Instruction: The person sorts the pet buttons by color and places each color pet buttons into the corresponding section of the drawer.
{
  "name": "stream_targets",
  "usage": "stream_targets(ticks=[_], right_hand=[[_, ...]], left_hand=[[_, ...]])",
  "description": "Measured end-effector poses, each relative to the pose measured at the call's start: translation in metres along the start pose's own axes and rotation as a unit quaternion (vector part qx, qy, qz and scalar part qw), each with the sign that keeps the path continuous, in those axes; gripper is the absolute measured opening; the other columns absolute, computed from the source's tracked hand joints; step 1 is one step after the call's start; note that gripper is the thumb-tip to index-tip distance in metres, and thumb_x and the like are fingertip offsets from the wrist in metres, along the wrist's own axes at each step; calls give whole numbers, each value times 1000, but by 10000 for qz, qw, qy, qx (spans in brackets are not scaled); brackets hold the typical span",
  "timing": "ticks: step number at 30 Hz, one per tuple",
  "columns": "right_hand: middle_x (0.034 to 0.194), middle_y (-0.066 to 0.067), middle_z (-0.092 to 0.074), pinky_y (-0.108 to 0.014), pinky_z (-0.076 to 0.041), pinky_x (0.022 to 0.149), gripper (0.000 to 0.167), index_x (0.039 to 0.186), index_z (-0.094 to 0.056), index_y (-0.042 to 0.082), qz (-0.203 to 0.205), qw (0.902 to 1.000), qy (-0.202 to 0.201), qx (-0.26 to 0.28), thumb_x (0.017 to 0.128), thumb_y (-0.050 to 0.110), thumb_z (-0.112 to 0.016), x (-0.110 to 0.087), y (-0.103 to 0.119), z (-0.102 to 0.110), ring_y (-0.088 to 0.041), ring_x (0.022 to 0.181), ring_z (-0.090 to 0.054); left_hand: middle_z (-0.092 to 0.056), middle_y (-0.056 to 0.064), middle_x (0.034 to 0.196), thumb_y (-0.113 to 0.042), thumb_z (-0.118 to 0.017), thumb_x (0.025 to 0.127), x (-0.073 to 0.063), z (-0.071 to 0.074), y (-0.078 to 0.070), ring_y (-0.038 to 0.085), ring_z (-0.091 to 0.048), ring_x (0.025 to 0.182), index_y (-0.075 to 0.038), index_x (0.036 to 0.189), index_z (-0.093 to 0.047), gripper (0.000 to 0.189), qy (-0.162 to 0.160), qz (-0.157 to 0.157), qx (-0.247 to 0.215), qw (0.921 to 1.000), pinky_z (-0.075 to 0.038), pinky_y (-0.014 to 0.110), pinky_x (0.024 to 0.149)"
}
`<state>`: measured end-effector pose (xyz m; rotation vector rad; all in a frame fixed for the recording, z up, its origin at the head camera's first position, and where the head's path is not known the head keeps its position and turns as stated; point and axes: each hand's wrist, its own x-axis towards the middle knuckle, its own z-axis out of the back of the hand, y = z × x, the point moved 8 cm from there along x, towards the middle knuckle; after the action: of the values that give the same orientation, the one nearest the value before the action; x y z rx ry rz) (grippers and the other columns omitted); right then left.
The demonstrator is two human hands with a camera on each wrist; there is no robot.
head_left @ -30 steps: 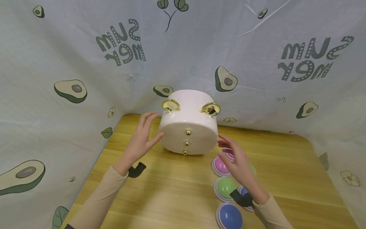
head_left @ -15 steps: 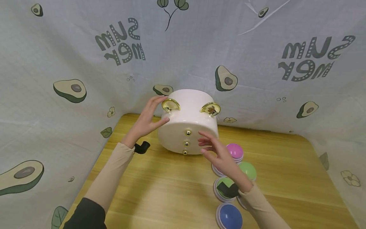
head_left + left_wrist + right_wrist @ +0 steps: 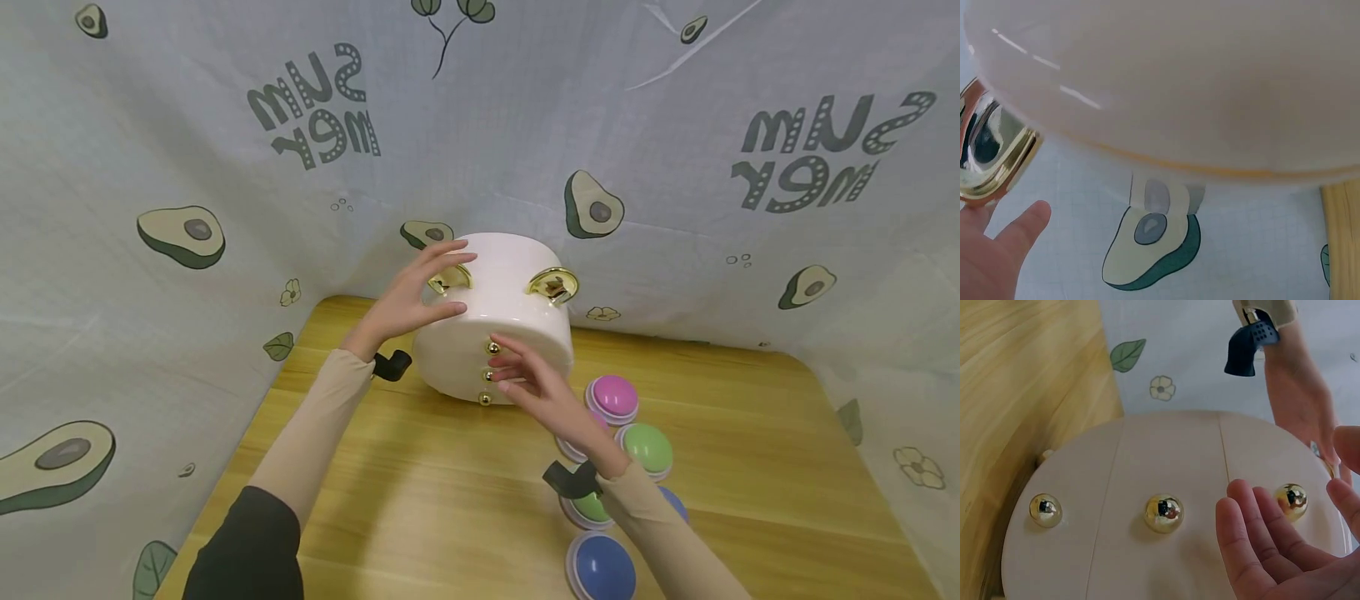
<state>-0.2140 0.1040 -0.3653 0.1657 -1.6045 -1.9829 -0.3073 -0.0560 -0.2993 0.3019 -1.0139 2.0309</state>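
A glossy white rounded drawer box (image 3: 517, 258) stands at the back of the table, with two gold ear-shaped pieces on top. Three gold ball knobs run down its front, and thin seams divide that front (image 3: 1160, 444) in the right wrist view. My left hand (image 3: 405, 304) is at the left gold ear (image 3: 448, 280), fingers spread and thumb apart; whether it touches the ear I cannot tell. My right hand (image 3: 551, 400) hovers before the front, its loosely bent fingers close to the top knob (image 3: 1291, 501). Nothing is between them. The middle knob (image 3: 1164, 513) stands free.
Right of the box, domed push buttons stand in two rows: pink (image 3: 615, 396), green (image 3: 647, 448) and blue (image 3: 606, 568), some partly behind my right arm. The wooden table (image 3: 435, 508) meets an avocado-print cloth (image 3: 480, 150) behind the box.
My left hand has moved right and up to the left gold ear. My right hand has moved left from the box's right side to in front of its knobs. The box has stayed put.
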Motion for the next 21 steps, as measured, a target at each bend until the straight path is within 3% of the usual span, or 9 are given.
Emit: stream_targets(ticks=[10, 21], right_hand=[[124, -26, -52, -34, -47, 92, 55, 146, -34, 5, -88, 10000, 31, 3, 95, -3, -53, 10, -10, -4, -46, 109, -53], [125, -26, -53, -32, -47, 90, 51, 142, -39, 3, -113, 9996, -231, 93, 94, 0, -55, 12, -13, -5, -40, 108, -56]], left_hand=[[-49, 8, 131, -18, -80, 79, 12, -5, 5, 22, -42, 124, -6, 122, -63, 48, -69, -80, -81, 9999, -32, 40, 103], [-50, 5, 122, -21, -80, 79, 13, -10, 12, 20, -47, 109, -10, 115, -62, 41, 81, 250, -135, 9996, -42, 39, 86]])
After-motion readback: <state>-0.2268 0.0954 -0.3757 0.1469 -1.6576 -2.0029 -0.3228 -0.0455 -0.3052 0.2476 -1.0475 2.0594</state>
